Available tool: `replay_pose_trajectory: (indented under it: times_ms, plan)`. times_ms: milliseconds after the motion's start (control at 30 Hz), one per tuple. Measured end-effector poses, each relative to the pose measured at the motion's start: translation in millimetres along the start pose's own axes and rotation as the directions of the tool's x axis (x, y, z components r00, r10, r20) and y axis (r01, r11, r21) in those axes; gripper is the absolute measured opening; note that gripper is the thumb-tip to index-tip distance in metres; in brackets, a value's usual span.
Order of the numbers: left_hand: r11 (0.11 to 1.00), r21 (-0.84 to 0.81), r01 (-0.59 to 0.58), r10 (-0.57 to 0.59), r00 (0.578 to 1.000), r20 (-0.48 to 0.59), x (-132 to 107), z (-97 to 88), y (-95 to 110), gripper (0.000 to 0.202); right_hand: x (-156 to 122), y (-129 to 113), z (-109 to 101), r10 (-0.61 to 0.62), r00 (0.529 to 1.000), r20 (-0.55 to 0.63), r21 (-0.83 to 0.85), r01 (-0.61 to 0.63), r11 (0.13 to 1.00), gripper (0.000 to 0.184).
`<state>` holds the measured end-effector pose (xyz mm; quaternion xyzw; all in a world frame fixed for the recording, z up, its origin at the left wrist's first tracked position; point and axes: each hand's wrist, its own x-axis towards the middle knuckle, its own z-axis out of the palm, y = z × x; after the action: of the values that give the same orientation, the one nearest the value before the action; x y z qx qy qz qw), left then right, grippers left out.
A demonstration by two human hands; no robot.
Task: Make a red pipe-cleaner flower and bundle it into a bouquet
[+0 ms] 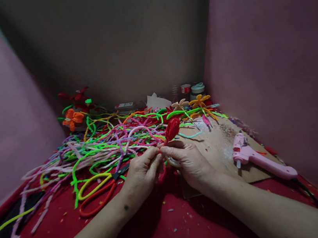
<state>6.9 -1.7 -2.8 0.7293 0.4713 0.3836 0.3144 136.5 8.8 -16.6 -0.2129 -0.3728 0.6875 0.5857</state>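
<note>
Between my two hands a red pipe-cleaner flower bud [172, 129] stands upright, tilted a little to the right. My left hand [145, 168] is closed, thumb and fingertips pinching at the base of the bud. There my right hand [187, 160] pinches the lower end too, its thumb meeting the left fingertips. The fingers hide most of what lies below the bud. Scissors [98, 188] with one yellow and one red handle lie just left of my left hand, blades partly covered by pipe cleaners.
A heap of coloured pipe cleaners [106, 142] spreads over the red cloth [163, 232]. To the right, a pink glue gun [262, 159] rests on cardboard [219, 150]. Finished flowers [73, 119] stand at back left; an orange flower [200, 100] and a lidded cup [197, 88] at back right.
</note>
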Motion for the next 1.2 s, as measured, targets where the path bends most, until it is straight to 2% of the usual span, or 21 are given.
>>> replay_pose_trajectory:
  times_ms: [133,300,400,600,900,1033,1133,1200]
  plan:
    - [0.952,-0.252,0.172,-0.155,0.984,0.083,2.3,-1.0,5.7,0.025,-0.2,1.4,-0.8,0.014,1.000,0.010,-0.003,-0.014,1.000,0.005]
    - [0.768,-0.534,0.355,-0.280,0.935,0.218,3.5,-2.7,7.2,0.022,0.3,2.2,-0.8,0.024,1.000,0.020,0.034,-0.024,0.999,0.009]
    - [0.672,-0.629,0.391,-0.265,0.920,0.288,3.6,-4.3,6.6,0.021,0.3,2.3,-0.9,0.028,0.999,0.039,0.015,-0.028,0.999,0.009]
    - [0.544,-0.716,0.437,-0.231,0.899,0.374,4.9,-6.3,5.8,0.018,0.8,3.0,-4.2,0.033,0.998,0.050,-0.029,-0.032,0.999,0.014]
    - [0.364,-0.781,0.507,-0.125,0.858,0.499,5.6,-9.1,-3.4,0.013,2.0,0.6,-3.8,0.128,0.989,0.076,0.077,-0.134,0.988,0.012]
    - [0.391,-0.764,0.513,-0.116,0.851,0.512,5.3,-10.7,-2.6,0.014,1.6,-1.9,-1.4,0.098,0.993,0.068,0.074,-0.103,0.992,0.015]
    - [0.506,-0.713,0.485,-0.150,0.864,0.481,4.2,-11.2,1.8,0.018,1.4,-2.1,-1.3,0.086,0.995,0.046,0.074,-0.089,0.993,0.013]
    - [0.630,-0.647,0.430,-0.185,0.892,0.413,3.0,-10.2,5.6,0.020,1.1,-1.3,-1.7,0.089,0.996,0.028,0.086,-0.091,0.992,0.012]
